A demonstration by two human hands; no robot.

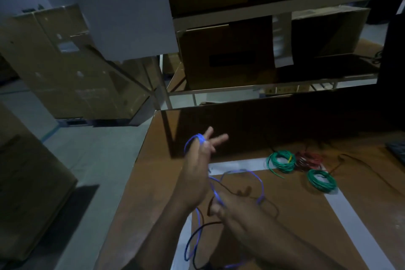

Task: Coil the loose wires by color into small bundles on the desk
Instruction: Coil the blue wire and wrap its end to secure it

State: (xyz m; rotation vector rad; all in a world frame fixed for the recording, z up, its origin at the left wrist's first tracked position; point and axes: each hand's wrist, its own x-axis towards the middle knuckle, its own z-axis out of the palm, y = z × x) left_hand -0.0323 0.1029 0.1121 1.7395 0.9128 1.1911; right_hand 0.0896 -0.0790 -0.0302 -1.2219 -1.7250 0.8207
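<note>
My left hand [195, 173] is raised over the brown desk [295, 232] with its fingers straight and spread. A blue wire [252, 174] is looped around those fingers. From there the wire arcs down to my right hand [236, 210], which pinches it just above the desk. The loose end trails toward me over the desk's near edge. A thin black wire [197, 232] lies tangled beside it. To the right lie two green coils [281, 161] [321, 181] and a red coil [309, 160].
White tape [350, 215] marks a rectangle on the desk. A dark keyboard [396, 149] sits at the right edge. Behind the desk stands a shelf [274, 87] with cardboard boxes. More boxes [72, 72] stand on the floor to the left.
</note>
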